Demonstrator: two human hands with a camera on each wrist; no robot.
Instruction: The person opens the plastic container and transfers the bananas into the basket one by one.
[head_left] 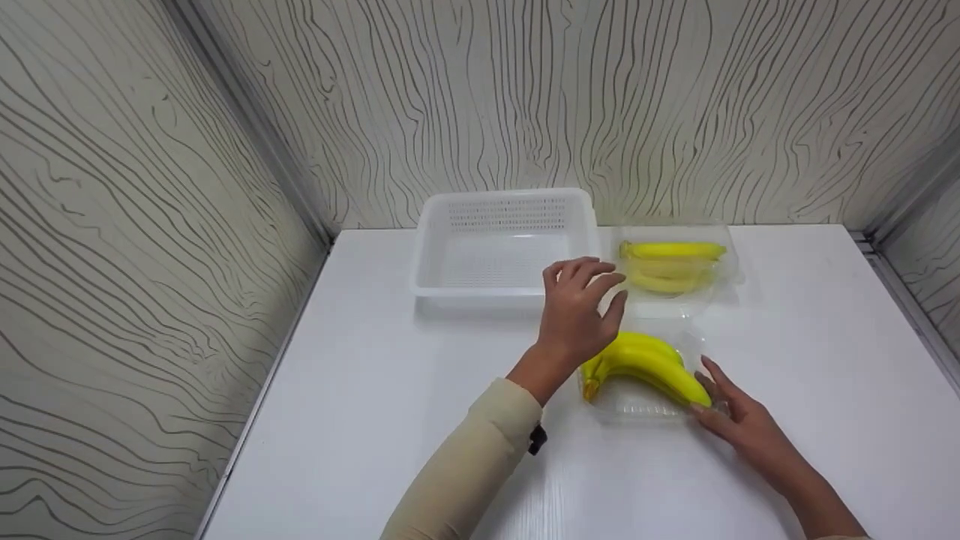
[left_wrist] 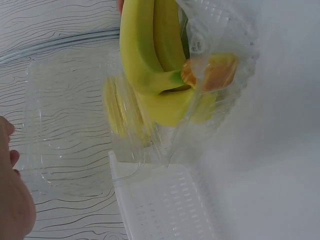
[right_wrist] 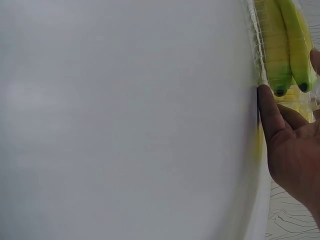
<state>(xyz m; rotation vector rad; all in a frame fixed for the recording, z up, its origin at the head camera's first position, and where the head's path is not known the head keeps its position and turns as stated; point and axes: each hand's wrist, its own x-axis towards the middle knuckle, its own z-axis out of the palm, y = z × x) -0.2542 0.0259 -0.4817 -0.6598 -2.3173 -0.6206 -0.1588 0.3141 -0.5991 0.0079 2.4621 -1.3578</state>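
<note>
A clear plastic clamshell box (head_left: 637, 411) lies on the table with its lid (left_wrist: 70, 125) raised. Inside is a bunch of yellow bananas (head_left: 645, 356), stem end to the left. My right hand (head_left: 742, 420) grips the box's right end, thumb on the near side and fingers at the far side. The right wrist view shows a finger along the box wall beside the green, dark-tipped banana ends. My left hand (head_left: 577, 311) hovers over the box's left end, fingers loosely bent and spread, holding nothing. In the left wrist view its fingertips are close to the lid's edge.
A white perforated plastic basket (head_left: 506, 291) stands at the back left of the box. Behind the box, near the patterned back wall (head_left: 480, 97), is a second clear box holding yellow bananas (head_left: 675, 251). Patterned panels also flank the white table (head_left: 360, 420).
</note>
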